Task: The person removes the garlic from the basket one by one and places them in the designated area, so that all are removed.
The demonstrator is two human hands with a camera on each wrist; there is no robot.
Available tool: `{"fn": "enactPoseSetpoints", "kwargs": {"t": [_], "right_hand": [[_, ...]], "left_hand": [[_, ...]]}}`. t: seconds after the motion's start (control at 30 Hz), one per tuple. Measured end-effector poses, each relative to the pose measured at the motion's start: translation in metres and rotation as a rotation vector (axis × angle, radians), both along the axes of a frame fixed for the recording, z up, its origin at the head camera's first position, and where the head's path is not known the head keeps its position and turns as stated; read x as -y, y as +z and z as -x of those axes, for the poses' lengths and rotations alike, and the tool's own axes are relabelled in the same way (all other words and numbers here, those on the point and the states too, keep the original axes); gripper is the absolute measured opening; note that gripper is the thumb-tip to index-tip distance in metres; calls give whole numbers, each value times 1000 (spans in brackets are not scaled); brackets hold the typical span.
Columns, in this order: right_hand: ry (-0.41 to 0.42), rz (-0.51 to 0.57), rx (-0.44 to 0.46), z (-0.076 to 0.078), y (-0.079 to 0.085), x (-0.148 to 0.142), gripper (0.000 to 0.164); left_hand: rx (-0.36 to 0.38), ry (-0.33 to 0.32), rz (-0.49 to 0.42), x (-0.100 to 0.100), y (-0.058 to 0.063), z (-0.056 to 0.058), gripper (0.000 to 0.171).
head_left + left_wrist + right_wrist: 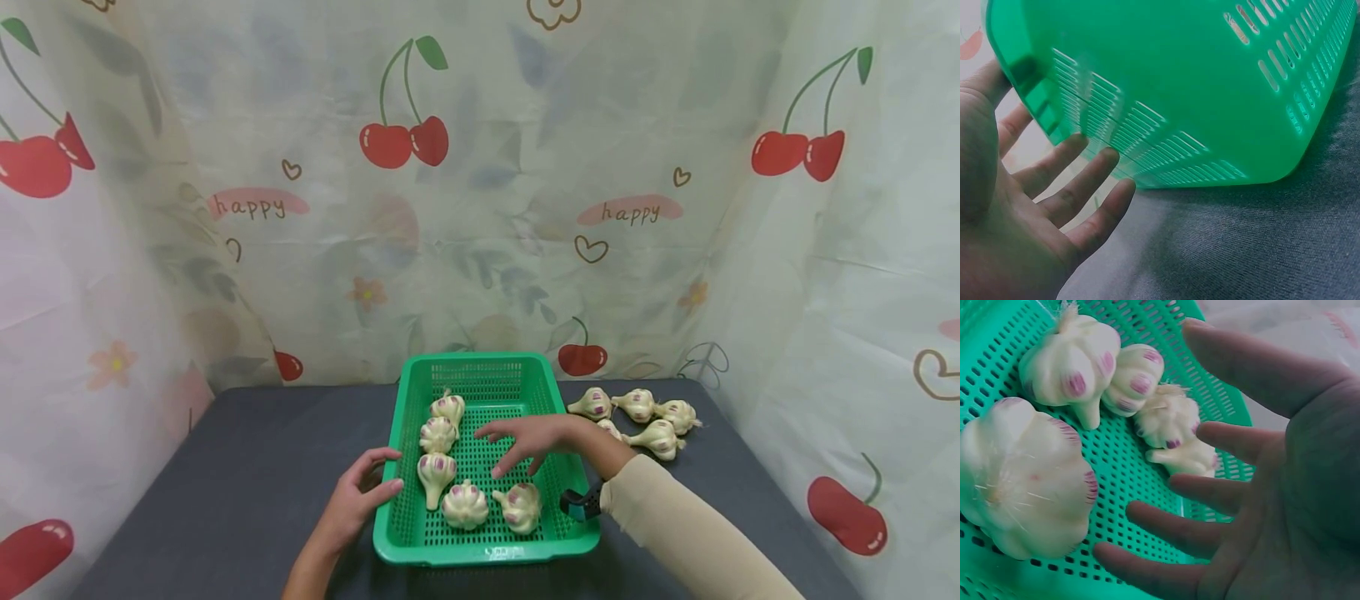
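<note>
Left hand (358,493): spread at the left rim of a green basket (442,556), presumably to steady it. Inside: five garlic bulbs (437,470), lining left and near sides, seemingly for order. Right hand (536,437): spread above basket, holds nothing. Rightmost, on worktop (285,454): five further bulbs (637,406), likely grouped within reach.

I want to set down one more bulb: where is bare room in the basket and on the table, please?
On the table, a wide patch lies bare between the left curtain and left hand. In the basket, the far right floor beyond the right hand is free. Crowded: the basket's left and near sides, lined with garlic bulbs, and the table's far right, under clustered bulbs.
</note>
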State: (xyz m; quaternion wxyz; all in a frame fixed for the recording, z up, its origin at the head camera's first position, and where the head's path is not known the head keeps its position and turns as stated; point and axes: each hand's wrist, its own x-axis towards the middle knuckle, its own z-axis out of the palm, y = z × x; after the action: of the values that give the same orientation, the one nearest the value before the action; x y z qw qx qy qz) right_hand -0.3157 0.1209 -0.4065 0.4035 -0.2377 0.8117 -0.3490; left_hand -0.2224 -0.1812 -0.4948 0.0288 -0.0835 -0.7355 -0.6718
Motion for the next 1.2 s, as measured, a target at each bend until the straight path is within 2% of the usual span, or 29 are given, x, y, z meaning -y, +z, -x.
{"fn": "enactPoseSetpoints", "kwargs": {"t": [0.13, 0.3, 0.67, 0.83, 1.2], "right_hand": [[18, -34, 38, -1, -2, 2, 72], [46, -96, 43, -4, -5, 5, 67], [205, -241, 62, -7, -5, 6, 52], [241, -262, 80, -6, -5, 6, 44], [300, -281, 122, -9, -6, 7, 38]], "left_hand": [[-3, 1, 0, 0, 0, 0, 36], [1, 2, 3, -1, 0, 0, 37], [10, 5, -1, 0, -1, 1, 37], [17, 8, 5, 0, 0, 1, 37], [13, 2, 0, 0, 0, 1, 37]]}}
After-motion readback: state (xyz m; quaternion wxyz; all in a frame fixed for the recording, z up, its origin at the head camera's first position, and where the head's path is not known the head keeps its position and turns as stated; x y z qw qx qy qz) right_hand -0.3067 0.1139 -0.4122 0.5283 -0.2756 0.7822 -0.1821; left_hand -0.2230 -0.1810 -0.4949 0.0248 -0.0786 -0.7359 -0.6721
